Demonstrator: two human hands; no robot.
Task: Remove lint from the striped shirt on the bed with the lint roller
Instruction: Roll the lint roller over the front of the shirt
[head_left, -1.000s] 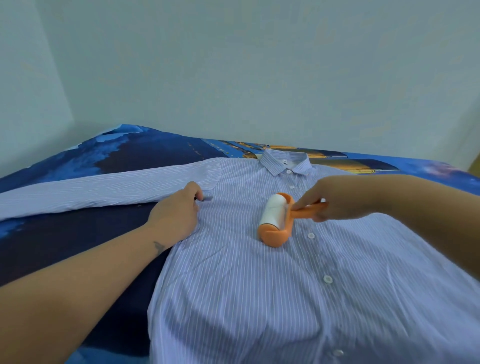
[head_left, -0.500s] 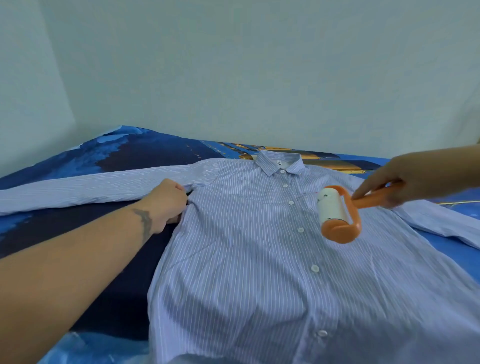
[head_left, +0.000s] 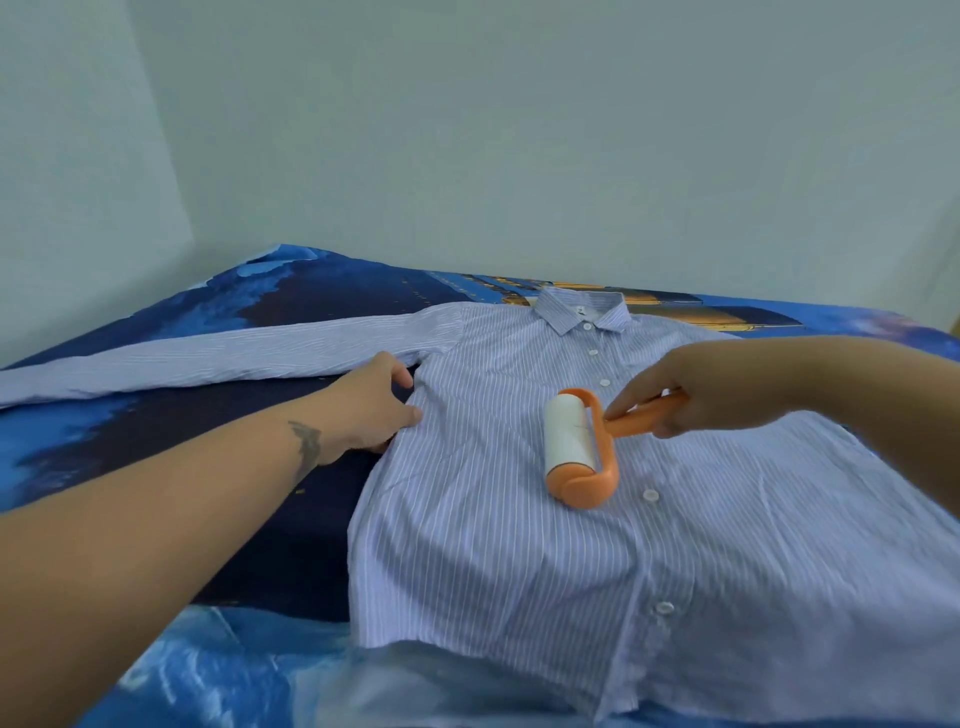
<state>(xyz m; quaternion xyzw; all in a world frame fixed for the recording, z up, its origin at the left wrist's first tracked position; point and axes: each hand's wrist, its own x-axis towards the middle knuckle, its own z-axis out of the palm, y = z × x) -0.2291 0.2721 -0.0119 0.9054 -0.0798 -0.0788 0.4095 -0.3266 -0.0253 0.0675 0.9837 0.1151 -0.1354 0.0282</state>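
Observation:
A light blue shirt with thin white stripes (head_left: 519, 551) lies buttoned and face up on the bed, collar at the far side, one sleeve stretched out to the left. An orange lint roller with a white sticky roll (head_left: 569, 441) rests on the shirt's chest just left of the button line. My right hand (head_left: 675, 400) grips its orange handle. My left hand (head_left: 371, 405) presses down at the shirt's left side seam below the armpit, fingers spread on the fabric and bed.
The bed (head_left: 156, 436) is covered with a dark and bright blue printed sheet with an orange patch behind the collar. Pale walls meet in a corner at the far left. The shirt's right sleeve is hidden behind my right arm.
The roller went from the chest out to the right, lifted, and has come back down onto the chest left of the buttons. My left hand stayed at the shirt's left side.

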